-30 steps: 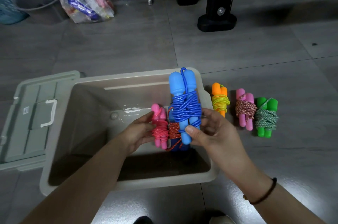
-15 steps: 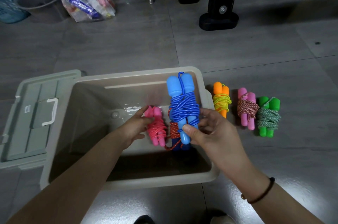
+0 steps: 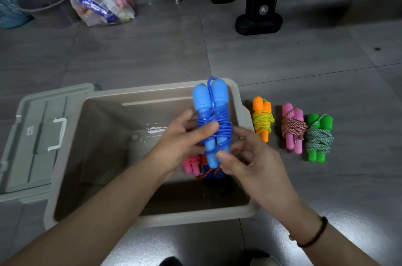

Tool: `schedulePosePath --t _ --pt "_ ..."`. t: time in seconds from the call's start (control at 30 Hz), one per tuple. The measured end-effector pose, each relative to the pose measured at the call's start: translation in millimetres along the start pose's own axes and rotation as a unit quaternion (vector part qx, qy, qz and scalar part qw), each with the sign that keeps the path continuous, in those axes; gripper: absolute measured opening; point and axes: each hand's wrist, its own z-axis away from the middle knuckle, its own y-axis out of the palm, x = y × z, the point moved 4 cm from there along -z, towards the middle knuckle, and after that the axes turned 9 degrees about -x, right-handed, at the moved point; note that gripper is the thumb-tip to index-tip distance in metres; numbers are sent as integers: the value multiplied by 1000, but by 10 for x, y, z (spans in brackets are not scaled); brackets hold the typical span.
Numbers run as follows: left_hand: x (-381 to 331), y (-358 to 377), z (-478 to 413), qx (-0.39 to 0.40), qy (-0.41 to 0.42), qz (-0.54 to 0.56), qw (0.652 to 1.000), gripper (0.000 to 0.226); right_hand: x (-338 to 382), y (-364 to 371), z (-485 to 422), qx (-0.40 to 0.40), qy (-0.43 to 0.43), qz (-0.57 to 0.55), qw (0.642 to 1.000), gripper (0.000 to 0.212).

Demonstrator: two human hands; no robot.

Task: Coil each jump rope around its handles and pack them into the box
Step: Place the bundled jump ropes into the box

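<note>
Both the left hand [image 3: 182, 141] and right hand [image 3: 245, 157] grip the coiled blue plastic jump rope [image 3: 214, 122], upright above the open beige plastic box [image 3: 104, 157]; a pink rope bundle [image 3: 192, 164] lies inside that box.

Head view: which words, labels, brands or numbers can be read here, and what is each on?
No text is legible.
White label on the lid: too small to read.
Pale marking on the inner wall of the box: blurred.
Print on packets in the plastic bag: blurred.
</note>
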Motion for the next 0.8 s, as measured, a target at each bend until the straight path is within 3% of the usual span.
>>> schedulePosePath --t 0.07,0.13,0.23,0.33,0.47,0.6,0.7,0.8 --pt "-52 -245 -117 -49 13 37 998 40 28 -93 -23 -17 35 -110 993 32" --pt "-71 -610 -220 -92 11 17 996 38 -19 -290 -132 -98 42 -135 985 10" --pt "60 -1042 -276 -103 -29 -107 988 39 -455 -554 -409 -191 111 -97 970 15" --pt "273 -1221 -232 -111 -67 -147 981 25 -994 -624 -648 -155 177 44 971 29" --pt "622 -1342 -231 -143 -199 -165 955 17 -1251 -583 -725 -93 151 202 963 44" --pt "901 -1281 -303 -124 -295 -161 934 15 -1342 -516 -825 -78 139 192 968 61" --pt "987 -1173 -383 -140 -284 -188 930 21 -1458 -494 -905 -96 174 165 966 71" --pt "1061 -1157 -451 -180 -250 -175 935 30 -1557 -485 -975 -138 204 64 967 71"
